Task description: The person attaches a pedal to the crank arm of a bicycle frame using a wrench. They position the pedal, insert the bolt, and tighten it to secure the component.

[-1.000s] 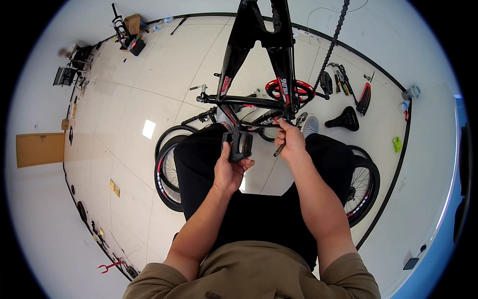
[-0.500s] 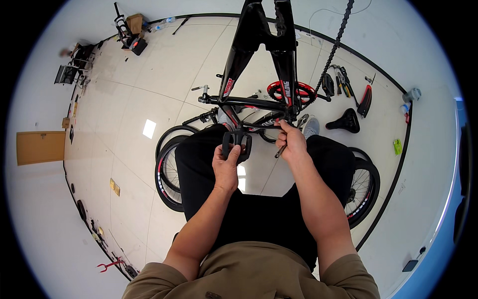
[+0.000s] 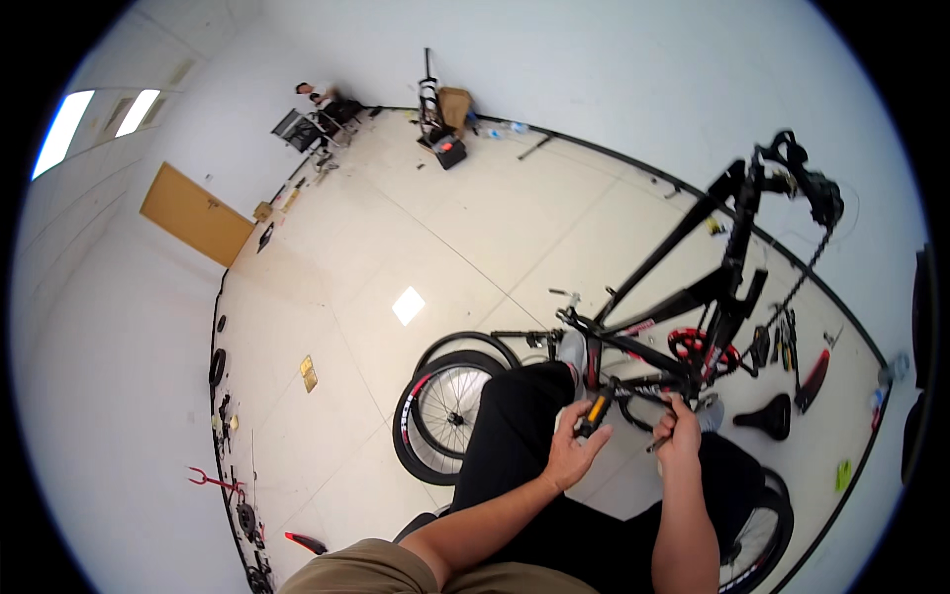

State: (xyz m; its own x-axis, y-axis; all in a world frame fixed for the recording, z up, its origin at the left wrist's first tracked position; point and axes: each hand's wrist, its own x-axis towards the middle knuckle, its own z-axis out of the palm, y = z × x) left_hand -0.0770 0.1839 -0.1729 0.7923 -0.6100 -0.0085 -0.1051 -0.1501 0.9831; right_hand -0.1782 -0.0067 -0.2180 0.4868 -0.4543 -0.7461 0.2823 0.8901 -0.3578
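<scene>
My left hand (image 3: 572, 453) holds a black bicycle pedal (image 3: 598, 410) between thumb and fingers; the pedal is turned edge-on, showing an amber reflector. Close beside it, my right hand (image 3: 679, 434) is closed around a slim metal tool (image 3: 655, 445), whose end sticks out below the fist; the rest is hidden by the fingers. Both hands are just below a black bicycle frame (image 3: 727, 287), which stands on the floor in front of me. A red chainring (image 3: 701, 348) shows on the frame's far right side, and a chain (image 3: 795, 289) hangs above it.
Wheels (image 3: 435, 411) lie by my left leg, with another wheel (image 3: 757, 540) by my right. A black saddle (image 3: 767, 418), a red-black mudguard (image 3: 815, 378) and several hand tools (image 3: 785, 342) are on the floor to the right. Far off, a person (image 3: 322, 96) sits near the wall.
The view has swung left, so the frame and my hands appear farther right. The pedal has turned from its broad face to its edge. My right hand still grips the tool.
</scene>
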